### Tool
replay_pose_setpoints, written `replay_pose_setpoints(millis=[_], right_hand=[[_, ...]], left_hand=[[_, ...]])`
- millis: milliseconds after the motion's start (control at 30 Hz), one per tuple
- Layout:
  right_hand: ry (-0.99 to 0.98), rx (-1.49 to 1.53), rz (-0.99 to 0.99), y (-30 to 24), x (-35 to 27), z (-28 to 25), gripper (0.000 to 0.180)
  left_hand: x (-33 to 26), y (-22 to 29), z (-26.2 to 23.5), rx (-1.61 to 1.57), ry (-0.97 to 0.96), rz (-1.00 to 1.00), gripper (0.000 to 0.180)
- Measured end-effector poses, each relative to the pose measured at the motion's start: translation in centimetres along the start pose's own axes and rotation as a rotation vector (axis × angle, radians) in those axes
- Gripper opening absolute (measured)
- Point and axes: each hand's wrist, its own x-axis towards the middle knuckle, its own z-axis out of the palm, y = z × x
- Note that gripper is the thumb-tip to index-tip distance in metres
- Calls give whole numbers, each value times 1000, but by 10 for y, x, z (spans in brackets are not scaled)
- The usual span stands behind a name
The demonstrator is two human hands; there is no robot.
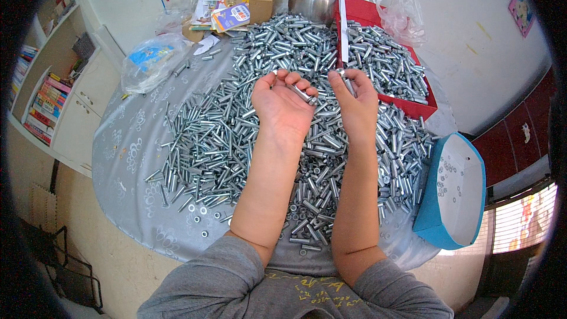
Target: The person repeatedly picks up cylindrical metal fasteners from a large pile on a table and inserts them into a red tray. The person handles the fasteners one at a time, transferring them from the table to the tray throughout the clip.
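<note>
My left hand (282, 103) is turned palm up over the pile, its fingers curled round a silvery metal bolt (302, 94). One thick end of that bolt shows at the fingertips. Close beside it on the right, my right hand (358, 97) pinches another short metal bolt (349, 87) between thumb and fingers; the fingers hide part of it. The two hands are apart. Beneath and around them spreads a big heap of loose metal bolts and sleeves (209, 136), with several nuts and washers (204, 210) near the front edge.
A red box (422, 108) full of metal pieces stands at the back right. On the right is a teal box (452, 224) with small rings inside. Behind the heap stand a steel pot (313, 0), a cardboard box (263, 1) and a plastic bag (150, 62). A patterned grey cloth (127, 183) covers the table.
</note>
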Motion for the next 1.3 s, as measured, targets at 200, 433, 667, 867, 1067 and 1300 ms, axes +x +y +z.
replay_pose_setpoints(millis=[200,433,667,867,1067,1300], right_hand=[[-77,68,130,1,2,-4,20],[-2,-144,43,13,3,-4,43],[-102,304,297,5,3,-7,38],[-109,749,445,-2,4,-10,43],[-174,964,483,8,8,-17,42],[-212,864,528,-2,4,-8,36]], left_hand=[[2,1,-3,9,-16,-4,18],[-1,0,0,-9,-5,3,15],[0,-1,0,-8,13,10,15],[0,-1,-2,-4,-10,11,16],[-1,-1,0,-4,11,8,16],[0,-1,0,-8,-2,2,15]])
